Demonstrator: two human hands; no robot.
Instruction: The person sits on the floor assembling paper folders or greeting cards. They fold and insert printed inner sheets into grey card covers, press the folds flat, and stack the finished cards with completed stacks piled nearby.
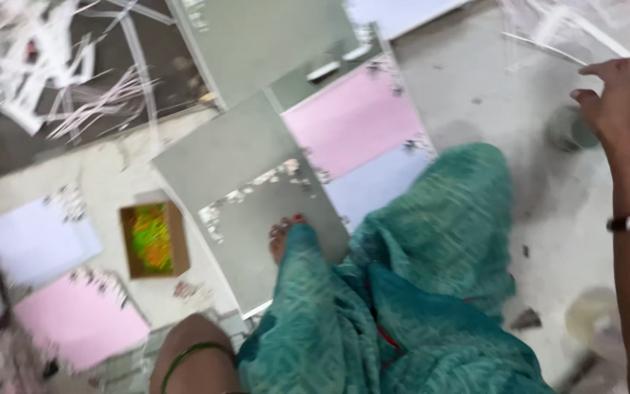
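My right hand [614, 98] is raised at the upper right, its fingers loosely curled at the edge of a clear plastic sheet [563, 29]; blur hides whether it grips the sheet. A dark band sits on that wrist. Of my left arm only the wrist [191, 361], with a green bangle, shows at the bottom edge; the hand itself is out of frame. My legs in teal cloth [417, 292] fill the lower middle. My foot [286, 233] rests on a grey card sheet [249, 190].
Pink [351, 120] and pale blue [373, 186] sheets with speckled borders lie beside the grey cards; more lie at the left [74, 321]. A small cardboard box [153, 241] holds green and orange bits. Paper strips [60, 66] are piled upper left. A round grey object [570, 131] sits below my right hand.
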